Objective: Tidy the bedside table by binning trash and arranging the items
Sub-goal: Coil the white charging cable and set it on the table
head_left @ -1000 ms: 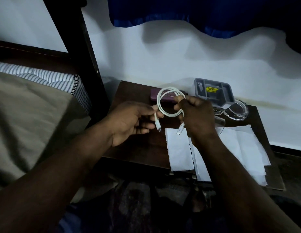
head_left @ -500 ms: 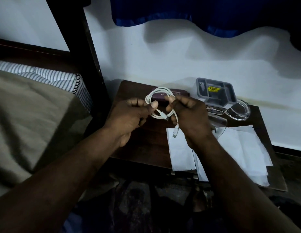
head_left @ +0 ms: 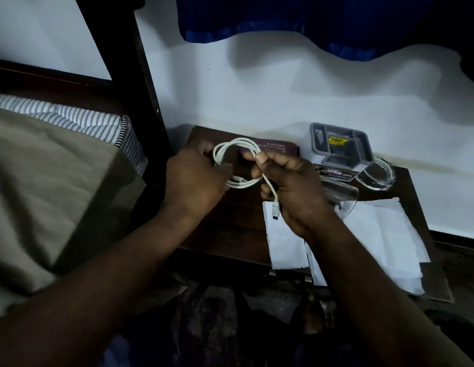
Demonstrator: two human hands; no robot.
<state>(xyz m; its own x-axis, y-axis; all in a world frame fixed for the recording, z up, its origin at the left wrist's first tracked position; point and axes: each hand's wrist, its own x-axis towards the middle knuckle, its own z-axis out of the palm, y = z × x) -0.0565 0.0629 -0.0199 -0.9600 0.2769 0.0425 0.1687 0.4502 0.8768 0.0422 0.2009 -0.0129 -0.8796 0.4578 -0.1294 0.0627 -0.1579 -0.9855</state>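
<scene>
White cable [head_left: 242,183] coiled, left hand [head_left: 196,181] fingers curled round loops, right hand [head_left: 294,189] fingers pinching strand

Single head-worn wide-angle view, facing forward and down, close over the near edge of the bedside table [head_left: 238,223], wall [head_left: 283,96] behind its far edge, bed [head_left: 45,186] off its left edge

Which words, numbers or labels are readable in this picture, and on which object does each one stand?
"OPEL": black label beside the grey tray.
"...ICALS": maroon case; the number line above it is blurred.
Yellow sticker in the tray: too small to read.
</scene>
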